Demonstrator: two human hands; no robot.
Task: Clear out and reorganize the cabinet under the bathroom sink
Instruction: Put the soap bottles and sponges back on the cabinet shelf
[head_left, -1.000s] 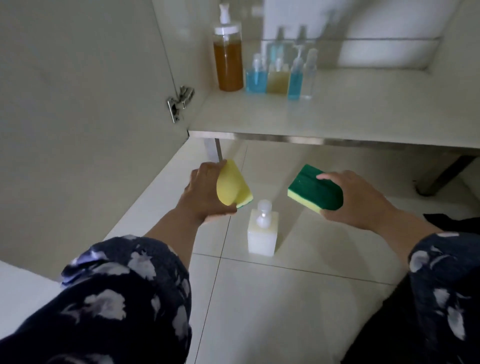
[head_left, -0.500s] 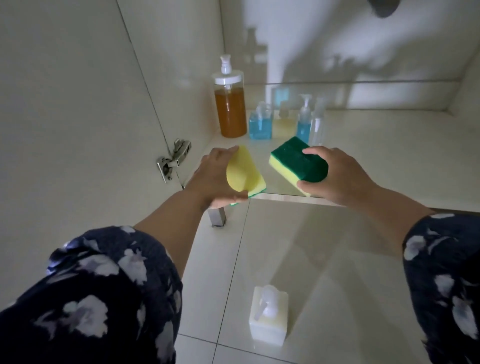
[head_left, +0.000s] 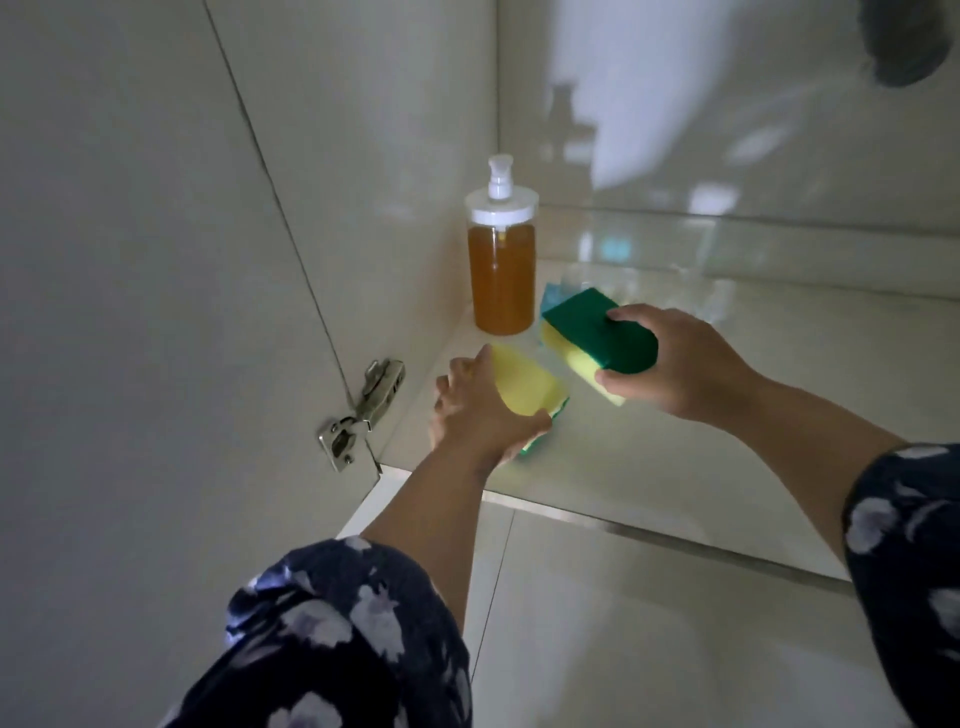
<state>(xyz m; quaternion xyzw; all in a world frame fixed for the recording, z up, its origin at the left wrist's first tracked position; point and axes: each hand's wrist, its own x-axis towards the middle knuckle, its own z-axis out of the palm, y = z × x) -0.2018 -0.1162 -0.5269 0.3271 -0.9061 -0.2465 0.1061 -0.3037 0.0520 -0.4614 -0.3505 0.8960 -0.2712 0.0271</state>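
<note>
Two sponges going in | left hand grips yellow sponge, right hand grips green sponge | amber pump bottle already shelved far-left | restocking looks partway done

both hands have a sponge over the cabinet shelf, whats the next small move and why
Probably lower the left hand and set its sponge flat on the bare shelf in front of the amber pump bottle. That sponge already sits low, close to the shelf floor, with open space around it, while the right hand holds the green-topped sponge higher.
</note>
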